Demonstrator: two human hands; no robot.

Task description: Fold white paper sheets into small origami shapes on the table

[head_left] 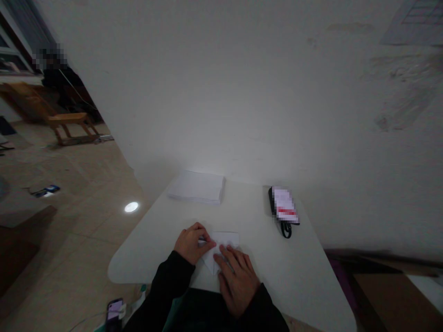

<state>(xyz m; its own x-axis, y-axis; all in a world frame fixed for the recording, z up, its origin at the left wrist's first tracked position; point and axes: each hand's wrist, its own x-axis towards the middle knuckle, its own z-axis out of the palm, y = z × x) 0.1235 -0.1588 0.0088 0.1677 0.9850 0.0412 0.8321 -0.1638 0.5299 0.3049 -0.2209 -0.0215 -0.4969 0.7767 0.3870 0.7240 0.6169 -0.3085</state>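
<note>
A folded sheet of white paper lies on the white table near its front edge, its lower end coming to a point. My left hand pinches the paper's left side between thumb and fingertips. Across its right side, my right hand lies with fingers stretched out, the fingertips resting on the paper. The hands partly cover the sheet, so its full shape is hidden.
Behind my hands a stack of white paper lies against the wall. A dark phone-like object with a strap, its face blurred, lies at the right. Another phone shows below the table. A person sits far left near a wooden chair.
</note>
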